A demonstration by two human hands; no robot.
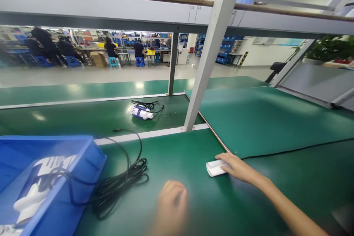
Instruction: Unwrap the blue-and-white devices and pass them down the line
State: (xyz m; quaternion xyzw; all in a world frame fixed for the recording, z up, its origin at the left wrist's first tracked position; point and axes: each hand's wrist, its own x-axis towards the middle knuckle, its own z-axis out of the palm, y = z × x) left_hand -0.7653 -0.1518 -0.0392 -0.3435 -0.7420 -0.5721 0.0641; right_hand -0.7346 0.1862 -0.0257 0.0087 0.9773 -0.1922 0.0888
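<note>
My right hand (236, 167) grips a white plastic piece (215, 168), shaped like a short hollow shell, at the table's middle right. Its thumb and fingers close over the right end, hiding that part. My left hand (171, 204) hovers low in the middle, smeared by motion, with fingers that look curled; whether it holds anything is unclear. To its left lies a coiled black cable (121, 180) that runs over the rim of a blue bin (91, 162). Inside the bin are white and purple devices (34, 191), blurred.
On the strip behind sits another white and purple device (142, 112) with its black cord. A grey slanted post (206, 62) rises from the green table (177, 155). A green mat (276, 118) covers the right side. Several people sit at benches far off.
</note>
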